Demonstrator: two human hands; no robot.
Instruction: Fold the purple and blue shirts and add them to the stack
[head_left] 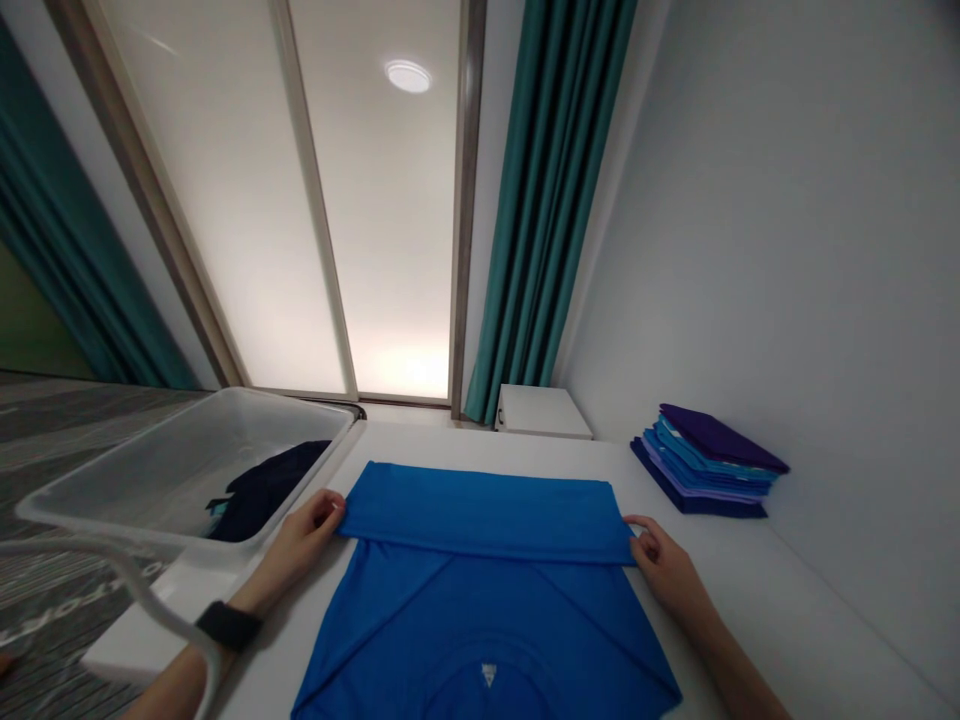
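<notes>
A blue T-shirt (pixel 480 600) lies on the white table, its neckline and a small pale mark toward me. The far end is folded over into a wide band across the shirt. My left hand (pixel 307 530) pinches the left end of that band near its fold edge. At the opposite end, my right hand (pixel 660 555) has thumb and finger closed on the band's right edge. A dark watch (pixel 229 626) sits on my left wrist.
A stack of folded clothes (pixel 705 465) stands on the table (pixel 810 610) at right, by the wall. Left of the table is a translucent bin (pixel 172 450) holding dark clothing (pixel 270 490). A pale hose or cable (pixel 142 590) curves across the lower left. A white cabinet (pixel 544 410) stands beyond.
</notes>
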